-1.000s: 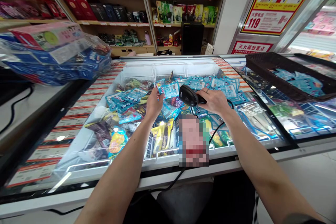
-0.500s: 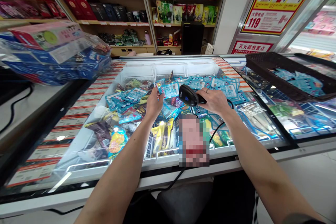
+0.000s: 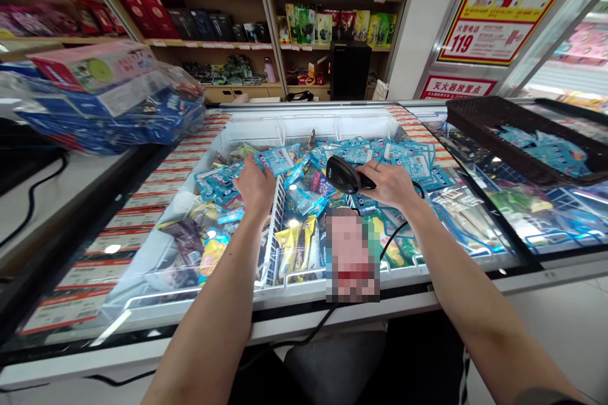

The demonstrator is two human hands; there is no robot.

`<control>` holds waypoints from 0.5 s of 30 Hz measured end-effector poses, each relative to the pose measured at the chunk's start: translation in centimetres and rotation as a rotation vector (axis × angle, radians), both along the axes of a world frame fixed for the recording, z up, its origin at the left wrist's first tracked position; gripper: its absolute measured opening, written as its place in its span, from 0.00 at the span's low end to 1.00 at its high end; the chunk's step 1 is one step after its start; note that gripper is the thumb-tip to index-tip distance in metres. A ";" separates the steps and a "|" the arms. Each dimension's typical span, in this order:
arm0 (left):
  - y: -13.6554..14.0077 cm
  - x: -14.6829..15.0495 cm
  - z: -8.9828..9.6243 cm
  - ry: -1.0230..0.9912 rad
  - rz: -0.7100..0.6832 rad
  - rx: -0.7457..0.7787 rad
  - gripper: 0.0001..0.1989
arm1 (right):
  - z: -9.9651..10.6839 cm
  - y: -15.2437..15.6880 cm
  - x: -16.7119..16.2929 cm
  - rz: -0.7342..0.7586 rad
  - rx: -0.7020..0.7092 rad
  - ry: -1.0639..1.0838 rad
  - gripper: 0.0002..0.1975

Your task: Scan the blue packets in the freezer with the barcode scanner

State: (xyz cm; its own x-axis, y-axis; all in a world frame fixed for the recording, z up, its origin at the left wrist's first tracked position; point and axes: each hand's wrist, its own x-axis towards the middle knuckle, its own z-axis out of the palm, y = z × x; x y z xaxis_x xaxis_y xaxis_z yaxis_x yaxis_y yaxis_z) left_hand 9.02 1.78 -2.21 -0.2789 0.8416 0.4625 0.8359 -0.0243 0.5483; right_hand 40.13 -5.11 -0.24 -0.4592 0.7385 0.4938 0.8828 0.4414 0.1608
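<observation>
My right hand [image 3: 387, 182] is wrapped round a black barcode scanner [image 3: 342, 174], its head pointing left over the freezer [image 3: 247, 119]. My left hand [image 3: 256, 186] grips the near edge of a flat blue ice-cream packet [image 3: 277, 160], whose white barcode label faces up. To the left, right under that hand, lies a pile of like blue packets [image 3: 213, 182]. More blue packets [image 3: 408, 158] are spread at the right, near the scanner. Part of my left fingers is hidden behind the hand.
White wire dividers [image 3: 272, 243] split the freezer. A blurred-out pink item [image 3: 349, 247] stands at its front edge, with the scanner's black cord [image 3: 393, 237] beside it. A brown basket [image 3: 503, 145] with blue packets sits right; bagged boxes [image 3: 109, 98] sit left.
My left hand has moved left with the blue packet, away from the scanner. My right hand and the scanner stay nearly in place.
</observation>
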 end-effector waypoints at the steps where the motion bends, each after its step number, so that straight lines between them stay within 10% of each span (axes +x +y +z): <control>1: -0.3 -0.2 0.3 0.027 0.054 -0.004 0.27 | 0.0 0.0 0.0 0.000 0.003 0.001 0.19; 4: -1.2 0.0 0.7 0.130 0.113 0.031 0.31 | -0.1 0.1 0.2 -0.003 0.005 0.004 0.19; 11: -1.4 1.1 -0.7 0.359 -0.283 -0.025 0.18 | 0.0 0.1 0.5 -0.021 0.006 0.016 0.19; 15: -0.7 0.1 -1.5 0.345 -0.220 0.001 0.19 | 0.2 0.0 0.5 -0.032 0.012 0.024 0.18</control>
